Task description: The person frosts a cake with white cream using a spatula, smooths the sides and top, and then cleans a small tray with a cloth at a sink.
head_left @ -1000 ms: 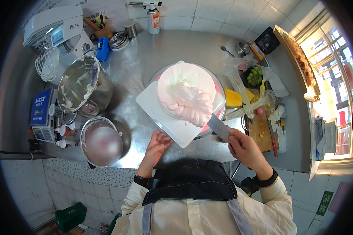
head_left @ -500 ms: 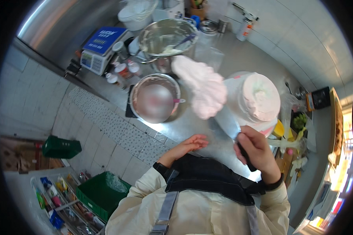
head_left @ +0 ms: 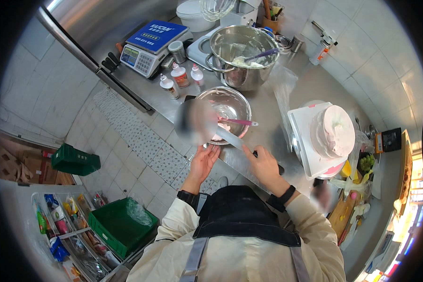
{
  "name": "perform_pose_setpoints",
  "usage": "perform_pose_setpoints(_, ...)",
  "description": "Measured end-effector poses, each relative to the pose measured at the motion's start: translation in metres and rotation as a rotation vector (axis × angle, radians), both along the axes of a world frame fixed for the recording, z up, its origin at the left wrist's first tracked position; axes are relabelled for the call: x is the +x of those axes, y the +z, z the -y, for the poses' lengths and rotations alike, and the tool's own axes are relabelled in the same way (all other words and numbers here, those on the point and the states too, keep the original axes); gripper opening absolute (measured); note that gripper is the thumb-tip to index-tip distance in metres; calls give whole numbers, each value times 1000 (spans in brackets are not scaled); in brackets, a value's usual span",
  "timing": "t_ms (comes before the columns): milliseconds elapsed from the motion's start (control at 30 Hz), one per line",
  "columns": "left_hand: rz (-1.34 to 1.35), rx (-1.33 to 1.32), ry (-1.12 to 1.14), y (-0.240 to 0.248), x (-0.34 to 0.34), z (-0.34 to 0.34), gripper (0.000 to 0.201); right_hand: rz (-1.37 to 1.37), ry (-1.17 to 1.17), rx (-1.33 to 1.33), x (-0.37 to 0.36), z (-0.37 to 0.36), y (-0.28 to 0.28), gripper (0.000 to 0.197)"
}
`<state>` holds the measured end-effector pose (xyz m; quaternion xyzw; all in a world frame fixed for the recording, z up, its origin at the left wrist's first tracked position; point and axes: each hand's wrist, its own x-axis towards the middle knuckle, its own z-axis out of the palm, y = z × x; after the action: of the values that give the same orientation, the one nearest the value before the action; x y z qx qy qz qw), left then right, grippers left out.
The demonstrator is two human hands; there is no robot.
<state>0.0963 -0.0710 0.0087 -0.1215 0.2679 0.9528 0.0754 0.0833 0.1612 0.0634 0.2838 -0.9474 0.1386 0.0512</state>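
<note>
My right hand (head_left: 263, 168) is closed around the black handle of an icing spatula (head_left: 230, 137). Its wide metal blade points left, lying over the near rim of a steel mixing bowl (head_left: 245, 104). Pink cream (head_left: 221, 134) lies inside the bowl, together with a pink-handled scraper (head_left: 239, 121). My left hand (head_left: 203, 163) is at the bowl's near side, palm up with fingers stretched toward the rim; I cannot tell if they touch it. A blurred patch hides the bowl's left part. To the right, a pale pink frosted cake (head_left: 332, 131) rests on a white board (head_left: 303, 141).
Behind the bowl stand a large steel pot (head_left: 242, 77) with a purple spatula, several small bottles (head_left: 179, 75) and a blue-topped scale (head_left: 150, 44). A gas torch (head_left: 321, 50) is by the tiled wall. Green crates (head_left: 122, 225) stand on the floor at left.
My right hand has brought the spatula left, from beside the cake to the bowl. My left hand has reached forward to the bowl. A large pale pink shape above the bench has gone from view.
</note>
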Motion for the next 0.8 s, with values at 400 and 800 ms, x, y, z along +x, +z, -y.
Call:
perform_pose_setpoints(400, -32, 234, 118, -1, -4, -25, 57, 41, -86, 33, 93, -99, 49, 55)
perform_pose_setpoints(800, 34, 97, -842, 39, -17, -167, 50, -436, -714, 50, 140, -244, 185, 42)
